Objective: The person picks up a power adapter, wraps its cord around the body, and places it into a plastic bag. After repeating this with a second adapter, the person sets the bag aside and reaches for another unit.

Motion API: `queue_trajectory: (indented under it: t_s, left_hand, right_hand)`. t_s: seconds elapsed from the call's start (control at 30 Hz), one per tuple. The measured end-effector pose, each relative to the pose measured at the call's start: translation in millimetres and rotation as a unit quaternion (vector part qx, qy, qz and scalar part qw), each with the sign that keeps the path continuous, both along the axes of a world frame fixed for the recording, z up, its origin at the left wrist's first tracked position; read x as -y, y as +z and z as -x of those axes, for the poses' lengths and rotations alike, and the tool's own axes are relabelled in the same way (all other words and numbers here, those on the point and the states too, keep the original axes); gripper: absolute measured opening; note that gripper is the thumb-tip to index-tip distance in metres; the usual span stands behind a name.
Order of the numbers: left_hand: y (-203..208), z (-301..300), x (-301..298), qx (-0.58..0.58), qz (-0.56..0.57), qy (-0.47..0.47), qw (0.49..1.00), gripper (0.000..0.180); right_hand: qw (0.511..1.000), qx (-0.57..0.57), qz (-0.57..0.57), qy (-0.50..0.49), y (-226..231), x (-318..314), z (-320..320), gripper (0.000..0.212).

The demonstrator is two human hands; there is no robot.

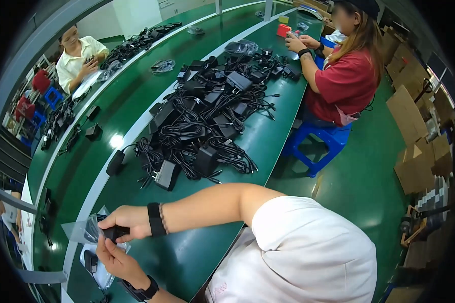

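Observation:
At the lower left, my right hand point(131, 220) is closed round a black power adapter point(114, 234). A clear plastic bag point(80, 231) is at the adapter's far end, and the adapter appears to be partly inside its mouth. My left hand point(117, 261), just below, pinches the near side of the bag beside the adapter; its fingertips are partly hidden. Under my hands lies a bagged black adapter point(91, 261) on the green worktable point(202, 230). Both of my wrists wear black bands.
A big heap of black adapters with coiled cables point(202, 116) covers the table ahead. One adapter point(115, 162) lies on the pale divider. A co-worker in red point(346, 76) works at the far right beside a blue stool point(316, 144); another in cream point(78, 58) works across the line.

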State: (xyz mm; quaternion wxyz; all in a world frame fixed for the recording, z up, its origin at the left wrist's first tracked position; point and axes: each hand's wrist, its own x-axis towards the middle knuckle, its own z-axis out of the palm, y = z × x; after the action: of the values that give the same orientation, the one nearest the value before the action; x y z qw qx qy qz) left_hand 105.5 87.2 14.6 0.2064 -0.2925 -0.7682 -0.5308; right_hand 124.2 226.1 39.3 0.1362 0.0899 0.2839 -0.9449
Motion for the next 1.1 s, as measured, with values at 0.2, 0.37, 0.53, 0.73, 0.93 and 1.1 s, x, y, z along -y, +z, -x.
queue_trajectory:
  t_s: [0.2,0.37,0.53,0.73,0.93,1.1]
  left_hand:
    - [-1.7,-10.7,-4.5,-0.117,-0.004,0.088,0.989,0.020]
    - [-2.9,-14.4,2.1,-0.078,-0.107,0.117,0.984,0.017]
    - [-12.6,-3.1,6.4,-0.177,-0.023,0.144,0.973,0.019]
    - [3.7,-9.0,1.9,-0.185,-0.004,0.126,0.975,0.018]
    - [17.6,-13.3,-2.6,0.033,0.101,0.001,0.994,0.019]
    - [7.5,-12.8,-11.1,-0.016,0.071,-0.024,0.997,0.021]
  right_hand:
    - [0.910,-0.261,-0.237,-0.219,-2.4,19.5,-6.3,0.041]
    - [0.715,-0.457,-0.468,-0.248,-11.1,10.3,-5.3,0.053]
    - [0.582,-0.496,-0.591,-0.259,-10.9,7.0,-4.1,0.045]
    - [0.501,-0.507,-0.668,-0.213,-23.0,11.0,-3.5,0.034]
    - [0.843,-0.271,-0.461,-0.057,-13.6,-2.5,16.4,0.043]
    - [0.983,-0.182,-0.007,-0.040,-4.5,2.8,19.9,0.040]
